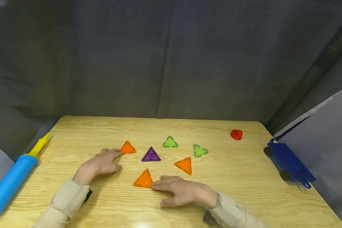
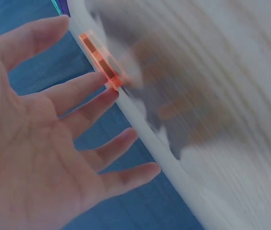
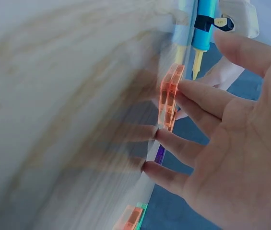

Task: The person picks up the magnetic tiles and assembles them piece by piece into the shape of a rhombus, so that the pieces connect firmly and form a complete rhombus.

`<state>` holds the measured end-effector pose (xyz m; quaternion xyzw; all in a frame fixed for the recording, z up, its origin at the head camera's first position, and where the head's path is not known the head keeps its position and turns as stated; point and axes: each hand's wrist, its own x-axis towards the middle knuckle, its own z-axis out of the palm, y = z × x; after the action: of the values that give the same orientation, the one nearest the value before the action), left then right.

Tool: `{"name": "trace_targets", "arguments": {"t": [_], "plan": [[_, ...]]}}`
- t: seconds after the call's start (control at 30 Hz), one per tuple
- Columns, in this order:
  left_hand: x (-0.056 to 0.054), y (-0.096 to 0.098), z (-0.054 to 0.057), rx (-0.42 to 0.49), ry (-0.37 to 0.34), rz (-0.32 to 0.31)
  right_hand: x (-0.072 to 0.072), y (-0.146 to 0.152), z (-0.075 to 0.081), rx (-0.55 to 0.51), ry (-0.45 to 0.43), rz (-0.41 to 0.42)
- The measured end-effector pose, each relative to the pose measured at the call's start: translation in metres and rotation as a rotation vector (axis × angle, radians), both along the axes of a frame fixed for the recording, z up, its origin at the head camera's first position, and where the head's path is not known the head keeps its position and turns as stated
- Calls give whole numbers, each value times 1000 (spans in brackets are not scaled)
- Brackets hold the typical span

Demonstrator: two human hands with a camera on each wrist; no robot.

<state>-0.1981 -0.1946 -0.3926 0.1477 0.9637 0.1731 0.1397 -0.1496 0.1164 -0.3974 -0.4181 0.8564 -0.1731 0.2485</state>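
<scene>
Flat translucent triangular tiles lie spread on the wooden table. My left hand [image 1: 102, 163] reaches in from the left, its fingertips at the lower left corner of an orange triangle tile [image 1: 128, 148]. My right hand [image 1: 183, 191] is low over the table, fingers extended, with fingertips at the right corner of the nearest orange triangle tile [image 1: 143, 179]. Between the hands and farther back lies a purple triangle tile [image 1: 151, 155]. A third orange triangle tile [image 1: 185, 165] is beyond the right hand. Both wrist views show spread fingers, with fingertips at an orange tile's edge.
Two green triangle tiles, one at the back [image 1: 170, 142] and one to its right [image 1: 200, 151], lie flat. A blue hand pump [image 1: 12, 185] with yellow nozzle lies along the left edge. On the right are a small red object [image 1: 236, 134] and a blue wheeled toy cart [image 1: 290, 163].
</scene>
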Motion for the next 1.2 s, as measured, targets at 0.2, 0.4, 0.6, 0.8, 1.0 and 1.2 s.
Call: {"name": "trace_targets", "arguments": {"t": [0.2, 0.4, 0.6, 0.8, 1.0, 1.2], "plan": [[7, 1, 3, -1, 9, 7, 3, 6, 1, -13, 8, 21], [17, 4, 6, 5, -3, 13, 6, 12, 2, -7, -9, 3], [26, 6, 7, -2, 1, 2, 11, 18, 5, 4, -31, -30], [35, 9, 9, -4, 10, -7, 14, 21, 7, 6, -31, -37], [40, 12, 14, 7, -15, -6, 14, 23, 7, 9, -11, -15], [38, 10, 14, 103, -88, -4, 7, 21, 7, -49, -33, -24]]}}
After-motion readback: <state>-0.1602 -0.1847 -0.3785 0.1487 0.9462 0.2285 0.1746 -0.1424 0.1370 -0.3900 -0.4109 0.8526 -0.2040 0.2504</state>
